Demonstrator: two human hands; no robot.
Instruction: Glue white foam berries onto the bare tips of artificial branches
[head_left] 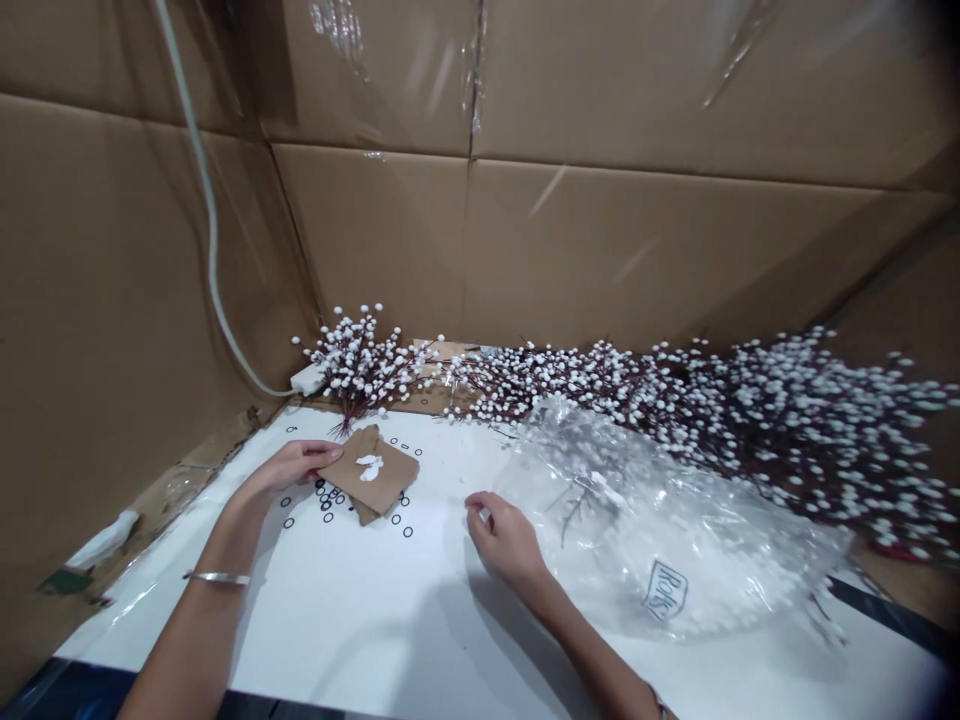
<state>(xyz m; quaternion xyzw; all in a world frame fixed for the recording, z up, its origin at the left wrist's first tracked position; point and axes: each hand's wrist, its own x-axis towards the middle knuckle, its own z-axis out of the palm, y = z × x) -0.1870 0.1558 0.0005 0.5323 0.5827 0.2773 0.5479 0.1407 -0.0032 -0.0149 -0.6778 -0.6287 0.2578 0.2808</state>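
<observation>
My left hand [300, 463] pinches the left edge of a brown cardboard piece [394, 480] between thumb and fingers. A crumpled white scrap [369, 467] lies on top of the cardboard, and another brown piece shows beneath it. Small black rings [328, 518] are scattered on the white table around and partly under the cardboard. To the right, my right hand [506, 538] hovers over the table with its fingers curled into a pinch. Anything between those fingertips is too small or hidden to make out. A clear plastic bag [720, 560] with printed lettering lies beside the right hand.
White-berry stems stand in a bunch [356, 365] at the back left, and a long heap [787, 420] spreads along the back and right. Cardboard walls [600, 250] enclose the table [360, 620]. A white cable [214, 250] hangs at left to a white plug block [307, 379].
</observation>
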